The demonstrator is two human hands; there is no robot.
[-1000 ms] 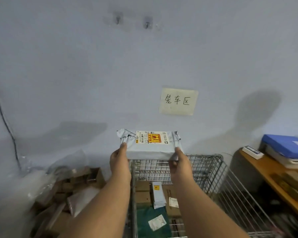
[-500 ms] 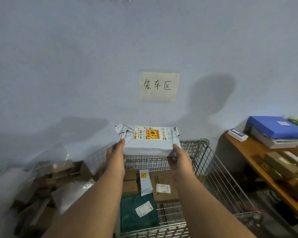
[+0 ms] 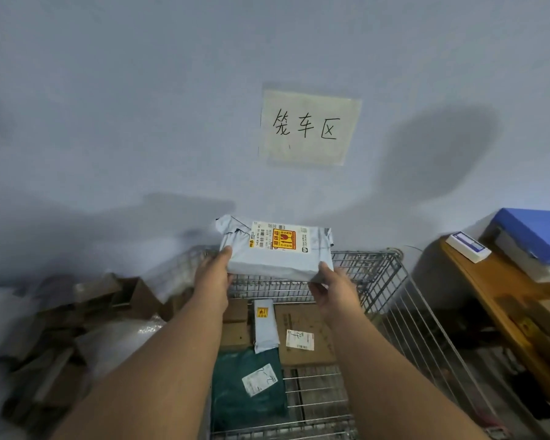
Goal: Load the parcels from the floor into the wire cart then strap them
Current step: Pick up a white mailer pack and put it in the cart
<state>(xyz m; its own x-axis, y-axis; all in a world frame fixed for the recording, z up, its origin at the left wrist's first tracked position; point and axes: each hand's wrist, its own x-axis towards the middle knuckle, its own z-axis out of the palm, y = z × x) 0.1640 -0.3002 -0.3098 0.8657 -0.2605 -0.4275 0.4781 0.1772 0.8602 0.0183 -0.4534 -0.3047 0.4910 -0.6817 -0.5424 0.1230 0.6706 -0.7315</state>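
Both hands, left hand [image 3: 215,276] and right hand [image 3: 334,285], pinch the ends of the pale grey plastic-wrapped parcel [image 3: 278,254], held crosswise above the silver wire cart [image 3: 391,281].

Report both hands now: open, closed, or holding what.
Left hand: closed, holding the left end of the grey parcel.
Right hand: closed, holding the parcel's right end above the wire cart.
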